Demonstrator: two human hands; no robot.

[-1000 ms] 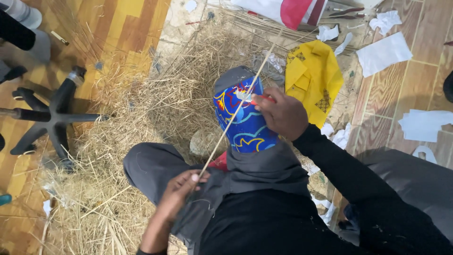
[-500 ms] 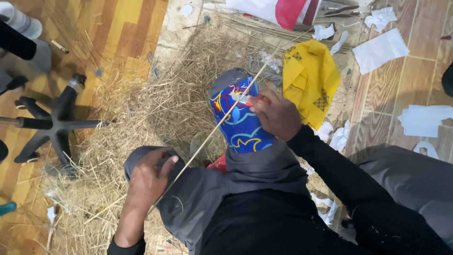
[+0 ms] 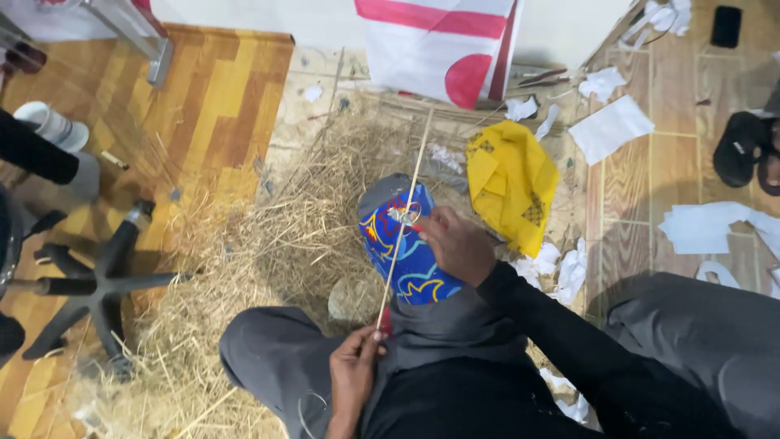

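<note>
A heap of dry straw covers the floor across the middle and lower left of the frame, with a wooden floor at upper left and the black star base of an office chair at far left. At top centre leans a white sheet with red stripes and a red disc. Right of centre lies a crumpled yellow cloth, with white paper scraps scattered toward the right edge.

In the centre sits a rounded form wrapped in blue printed fabric, resting against the person's lap. The right hand presses on its top, fingers clenched around what looks like a knot of string (too small to be sure). The left hand, low in the frame, pinches the bottom end of a thin pale stick that runs up across the blue form toward the top.

The step in hand appears to be fixing the stick to the covered form; the next move likely calls for holding the stick steady while the binding is drawn tight.
</note>
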